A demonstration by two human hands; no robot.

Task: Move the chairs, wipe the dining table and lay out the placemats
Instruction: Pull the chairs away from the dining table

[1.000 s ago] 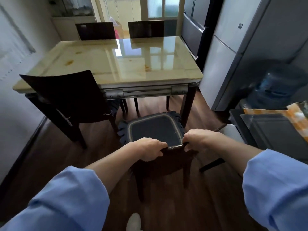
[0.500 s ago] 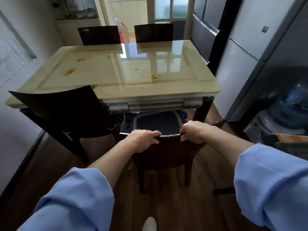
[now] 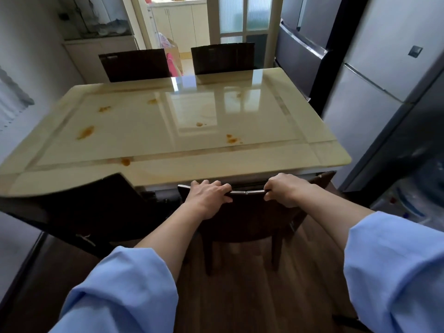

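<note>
1. Left sleeve (image 3: 120,289): light blue cloth, loose, baggy, bunched in soft folds near the elbow
2. Right sleeve (image 3: 396,267): same light blue, same puffy bunched end
3. Left forearm (image 3: 173,236) and right forearm (image 3: 336,212) bare below the sleeves
4. Left hand (image 3: 207,197) and right hand (image 3: 286,188) bare

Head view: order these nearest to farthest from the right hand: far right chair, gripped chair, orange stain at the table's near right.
1. The gripped chair: the right hand holds its top rail, at the near edge of the table.
2. The orange stain: on the tabletop, just beyond the hand.
3. The far right chair: across the table.
</note>
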